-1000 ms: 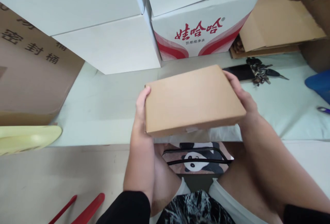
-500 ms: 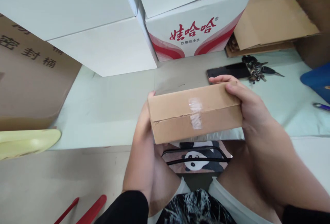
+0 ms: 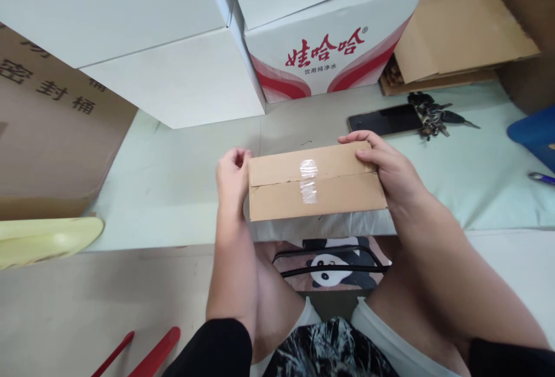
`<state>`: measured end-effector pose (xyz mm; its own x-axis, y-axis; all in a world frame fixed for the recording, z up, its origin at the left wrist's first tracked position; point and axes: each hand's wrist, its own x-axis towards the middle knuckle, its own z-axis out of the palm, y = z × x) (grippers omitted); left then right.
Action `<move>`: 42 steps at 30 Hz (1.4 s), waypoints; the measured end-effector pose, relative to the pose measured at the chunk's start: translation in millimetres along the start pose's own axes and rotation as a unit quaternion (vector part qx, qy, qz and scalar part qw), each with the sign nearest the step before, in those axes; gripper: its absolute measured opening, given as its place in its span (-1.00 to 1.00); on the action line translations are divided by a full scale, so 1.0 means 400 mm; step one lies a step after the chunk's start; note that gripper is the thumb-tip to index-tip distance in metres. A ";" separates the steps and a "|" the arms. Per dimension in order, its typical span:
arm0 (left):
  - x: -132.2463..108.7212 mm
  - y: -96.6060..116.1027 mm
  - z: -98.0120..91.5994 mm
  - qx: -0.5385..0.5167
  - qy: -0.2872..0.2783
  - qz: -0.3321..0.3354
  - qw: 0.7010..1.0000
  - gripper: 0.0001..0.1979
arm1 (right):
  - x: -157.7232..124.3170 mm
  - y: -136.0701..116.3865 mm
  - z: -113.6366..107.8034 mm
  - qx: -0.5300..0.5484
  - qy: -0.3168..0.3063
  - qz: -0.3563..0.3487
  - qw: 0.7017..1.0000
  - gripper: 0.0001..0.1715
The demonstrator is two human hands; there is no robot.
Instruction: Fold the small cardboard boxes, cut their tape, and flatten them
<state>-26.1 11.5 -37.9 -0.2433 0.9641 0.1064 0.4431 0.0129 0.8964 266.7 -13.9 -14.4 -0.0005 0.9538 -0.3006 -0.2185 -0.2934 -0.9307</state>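
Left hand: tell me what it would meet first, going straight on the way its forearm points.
The left hand would probably meet the lower white box first; depth is unclear here, so the hand's height against it is hard to judge.

Premises: indoor storage or packing corner; whether home or shop cannot be determined. Evidence: stacked white boxes point(image 3: 195, 79), printed drinking-water carton point(image 3: 321, 85), loose cardboard point(image 3: 459, 36), phone point(image 3: 385, 119) and keys point(image 3: 433, 117) on a covered surface point(image 3: 173, 192).

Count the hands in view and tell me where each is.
2: the left hand is at the left end of the taped box; the right hand grips its right end. No others show.
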 end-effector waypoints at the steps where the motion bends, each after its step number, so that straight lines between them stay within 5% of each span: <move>1: -0.005 0.021 -0.007 0.013 0.032 0.027 0.999 -0.83 | 0.001 0.000 0.004 -0.006 -0.005 0.002 1.000 -0.65; 4: -0.030 0.083 -0.026 0.015 0.101 0.142 0.985 -0.85 | 0.002 -0.002 0.012 -0.019 -0.006 -0.004 1.000 -0.66; 6: -0.056 0.124 -0.034 0.014 0.086 0.200 0.976 -0.85 | -0.001 -0.005 0.016 -0.026 -0.003 0.001 1.000 -0.65; 12: -0.110 0.209 -0.022 0.110 -0.201 0.301 0.926 -0.88 | -0.019 -0.025 0.033 -0.043 0.039 0.016 0.998 -0.59; 18: -0.108 0.206 -0.006 0.174 -0.253 0.276 0.911 -0.85 | 0.002 -0.004 0.018 -0.112 0.046 -0.022 0.992 -0.65; 21: -0.108 0.202 -0.009 0.176 -0.254 0.274 0.911 -0.85 | 0.028 0.010 -0.029 -0.276 0.135 -0.126 0.943 -0.71; 24: -0.109 0.202 -0.010 0.171 -0.256 0.272 0.912 -0.85 | 0.043 0.014 -0.088 -0.519 0.189 -0.131 0.823 -0.72; 26: -0.109 0.203 -0.009 0.165 -0.253 0.269 0.915 -0.86 | 0.046 0.016 -0.123 -0.628 0.138 -0.040 0.765 -0.65; 30: -0.108 0.203 -0.008 0.155 -0.248 0.265 0.919 -0.88 | 0.047 0.030 -0.167 -0.709 -0.007 0.074 0.701 -0.45; 39: -0.105 0.203 -0.007 0.150 -0.248 0.270 0.918 -0.88 | 0.048 0.011 -0.168 -0.732 -0.011 0.095 0.674 -0.71; 42: -0.105 0.203 -0.006 0.154 -0.245 0.269 0.919 -0.88 | 0.043 0.001 -0.157 -0.697 0.009 0.065 0.714 -0.69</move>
<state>18.0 -28.4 31.3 0.4667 0.8559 0.2229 0.6276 -0.4981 0.5984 327.8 -1.5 -33.1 0.0837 0.9149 -0.3948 0.9656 -0.1723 -0.1946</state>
